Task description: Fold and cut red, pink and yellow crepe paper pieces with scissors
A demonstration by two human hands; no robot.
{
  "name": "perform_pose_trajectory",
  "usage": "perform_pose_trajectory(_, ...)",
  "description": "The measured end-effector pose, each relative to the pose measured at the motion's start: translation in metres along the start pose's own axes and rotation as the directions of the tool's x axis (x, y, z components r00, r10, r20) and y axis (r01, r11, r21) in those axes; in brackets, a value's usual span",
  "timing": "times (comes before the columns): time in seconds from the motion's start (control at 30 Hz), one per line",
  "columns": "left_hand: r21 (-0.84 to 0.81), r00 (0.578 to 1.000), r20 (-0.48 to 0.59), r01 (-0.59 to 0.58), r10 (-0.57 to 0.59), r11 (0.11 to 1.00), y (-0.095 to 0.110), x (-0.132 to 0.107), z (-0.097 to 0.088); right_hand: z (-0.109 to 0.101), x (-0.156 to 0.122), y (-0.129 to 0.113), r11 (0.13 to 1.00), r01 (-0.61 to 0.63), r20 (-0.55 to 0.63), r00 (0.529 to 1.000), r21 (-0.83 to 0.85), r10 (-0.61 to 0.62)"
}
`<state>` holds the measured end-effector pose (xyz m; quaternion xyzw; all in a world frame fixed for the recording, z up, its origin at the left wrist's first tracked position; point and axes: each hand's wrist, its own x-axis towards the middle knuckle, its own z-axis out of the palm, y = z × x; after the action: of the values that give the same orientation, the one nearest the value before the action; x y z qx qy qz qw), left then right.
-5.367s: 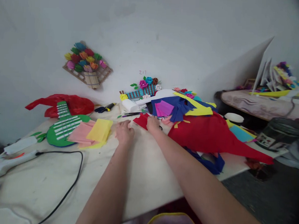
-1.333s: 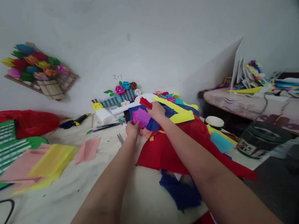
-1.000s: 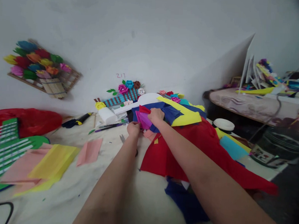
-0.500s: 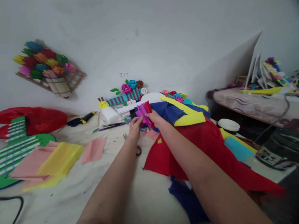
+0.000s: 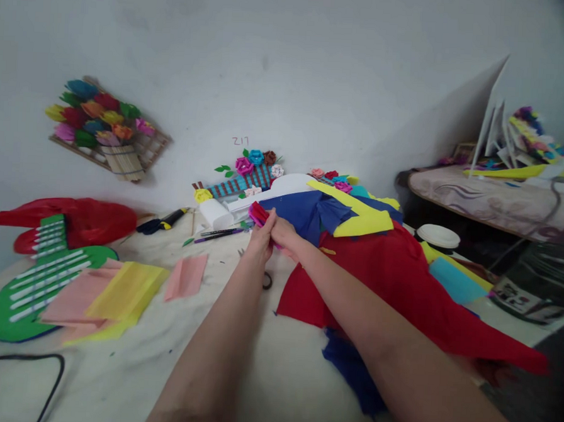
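My left hand [image 5: 260, 241] and my right hand [image 5: 285, 235] meet above the table [image 5: 112, 378], both pinched on a small bundle of red and magenta paper pieces [image 5: 257, 213]. The bundle sticks up just past my fingertips. Right behind it lies a heap of blue paper [image 5: 310, 211], yellow paper [image 5: 361, 220] and a large red sheet [image 5: 392, 273]. Scissors [image 5: 265, 278] lie on the table just under my left wrist, partly hidden.
Pink and yellow sheets [image 5: 117, 290] and a loose pink piece [image 5: 186, 276] lie at left beside a green cut-out guitar [image 5: 27, 279]. A black cable [image 5: 41, 375] runs near the front left. Paper-flower crafts [image 5: 246, 174] lean on the wall. Pens [image 5: 217, 234] and a white roll [image 5: 216, 212] sit behind.
My right hand carried the small red piece onto the magenta sheets on the pile. Both hands then lifted them off the blue paper and drew them together into one bundle, toward me.
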<state>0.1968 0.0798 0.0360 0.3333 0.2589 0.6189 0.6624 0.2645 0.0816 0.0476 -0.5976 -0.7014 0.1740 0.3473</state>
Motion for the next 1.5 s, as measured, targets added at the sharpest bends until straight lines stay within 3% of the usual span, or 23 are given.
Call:
perform_pose_trajectory(0.1, -0.044, 0.995, -0.094, 0.021, -0.025, 0.999, 0.0, 0.001, 0.0, -0.001, -0.007, -0.006, 0.977, 0.101, 0.024, 0.995, -0.189, -0.098)
perform_pose_trajectory(0.17, -0.061, 0.975, -0.221, 0.0, -0.013, 0.998, 0.002, 0.006, -0.004, -0.001, -0.008, -0.006, 0.97, 0.156, 0.039, 0.988, -0.188, -0.151)
perform_pose_trajectory(0.23, -0.063, 0.952, -0.304, -0.05, 0.029, 0.997, 0.006, 0.01, -0.01, -0.001, -0.009, -0.006, 0.987, 0.159, 0.059, 0.986, -0.029, -0.157)
perform_pose_trajectory(0.3, -0.044, 0.948, -0.311, -0.089, 0.071, 0.995, 0.01, 0.012, -0.017, -0.001, -0.009, -0.004, 0.967, 0.089, 0.054, 0.993, 0.237, -0.104)
perform_pose_trajectory(0.4, 0.019, 0.971, -0.21, -0.113, 0.114, 0.993, 0.012, 0.011, -0.027, -0.001, -0.009, -0.002, 0.811, -0.033, 0.098, 0.995, 0.584, -0.03)
perform_pose_trajectory(0.47, 0.071, 0.985, -0.131, -0.107, 0.116, 0.992, 0.011, 0.01, -0.034, 0.0, -0.007, 0.0, 0.75, -0.091, 0.136, 0.991, 0.655, 0.001)
perform_pose_trajectory(0.6, 0.076, 0.984, -0.109, -0.131, 0.139, 0.988, 0.007, 0.009, -0.041, 0.009, -0.002, -0.001, 0.87, -0.164, 0.094, 0.986, 0.464, 0.136)
perform_pose_trajectory(0.73, -0.099, 0.986, -0.129, -0.118, 0.104, 0.988, 0.013, 0.004, -0.037, 0.019, -0.006, -0.014, 0.994, -0.092, 0.11, 0.99, 0.053, 0.085)
perform_pose_trajectory(0.83, -0.251, 0.983, -0.181, -0.061, 0.015, 0.966, 0.022, 0.0, -0.033, 0.025, -0.014, -0.029, 0.969, -0.017, 0.047, 0.998, -0.247, 0.029)
perform_pose_trajectory(0.93, -0.33, 0.952, -0.302, -0.061, -0.044, 0.942, 0.028, 0.001, -0.036, 0.03, -0.021, -0.04, 0.911, 0.073, 0.058, 0.997, -0.405, -0.054)
perform_pose_trajectory(1.1, -0.268, 0.902, -0.43, -0.098, -0.028, 0.958, 0.032, 0.01, -0.047, 0.039, -0.026, -0.038, 0.894, 0.194, 0.137, 0.979, -0.404, -0.15)
perform_pose_trajectory(1.17, -0.235, 0.893, -0.45, -0.107, -0.01, 0.966, 0.033, 0.013, -0.048, 0.041, -0.024, -0.034, 0.912, 0.185, 0.129, 0.981, -0.366, -0.147)
perform_pose_trajectory(1.33, -0.148, 0.953, -0.295, 0.023, -0.066, 0.989, 0.021, 0.011, -0.041, 0.046, -0.005, -0.02, 0.974, -0.114, -0.03, 0.994, -0.196, 0.11)
perform_pose_trajectory(1.5, 0.115, 0.916, -0.401, 0.084, -0.031, 0.99, 0.001, 0.013, -0.042, 0.049, 0.01, -0.01, 0.955, -0.292, -0.002, 0.956, -0.047, 0.292)
